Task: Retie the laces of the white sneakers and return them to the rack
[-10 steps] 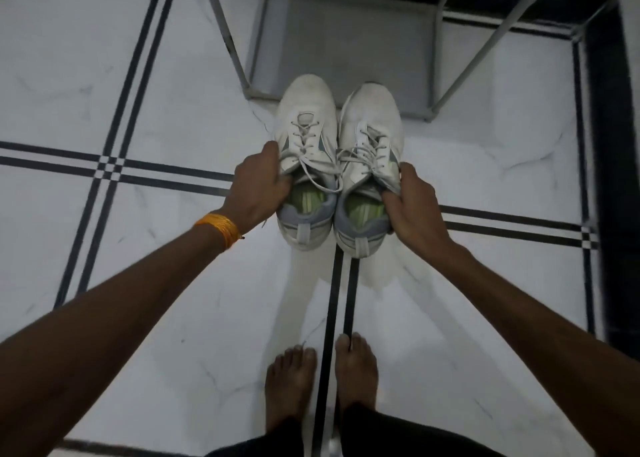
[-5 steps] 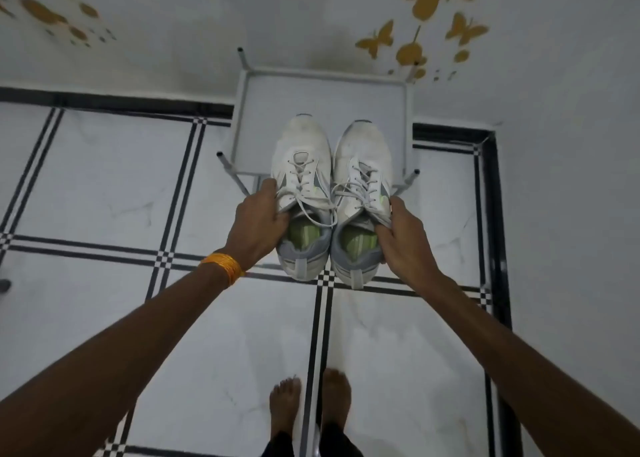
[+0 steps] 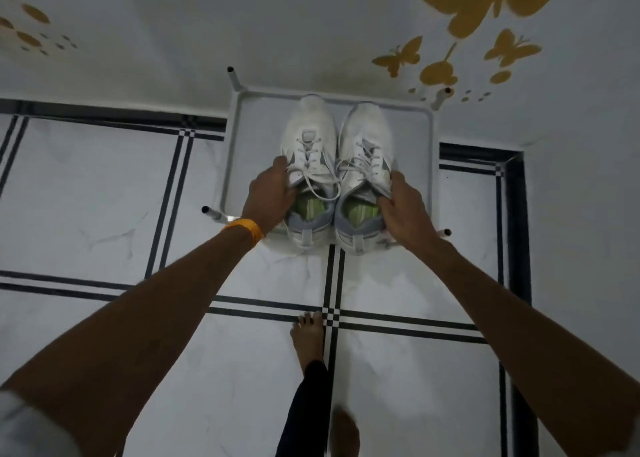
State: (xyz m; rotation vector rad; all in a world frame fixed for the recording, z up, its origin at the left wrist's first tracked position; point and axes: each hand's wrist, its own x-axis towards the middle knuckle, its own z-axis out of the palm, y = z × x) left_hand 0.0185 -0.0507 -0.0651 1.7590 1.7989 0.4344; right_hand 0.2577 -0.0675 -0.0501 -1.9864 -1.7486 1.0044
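Note:
Two white sneakers with grey heels and green insoles sit side by side over the top shelf of a grey metal rack [image 3: 239, 144]. My left hand [image 3: 268, 193], with an orange band on its wrist, grips the outer side of the left sneaker [image 3: 310, 137]. Gripping the collar of the right sneaker [image 3: 363, 134] on its outer side is my right hand [image 3: 401, 210]. The laces are tied and their loops hang across the gap between the two shoes. Both heels stick out past the shelf's front edge. Whether the soles rest on the shelf cannot be told.
The rack stands against a white wall with yellow butterfly stickers [image 3: 485, 2]. Four short rack posts stick up at its corners, one at the front left [image 3: 207, 210]. White floor tiles with black stripes [image 3: 332, 283] lie below, and my bare feet [image 3: 308, 338] stand in front of the rack.
I have stepped closer to the rack and carried both sneakers forward over its top shelf. The view has tilted up toward the wall. Both hands keep the same grip.

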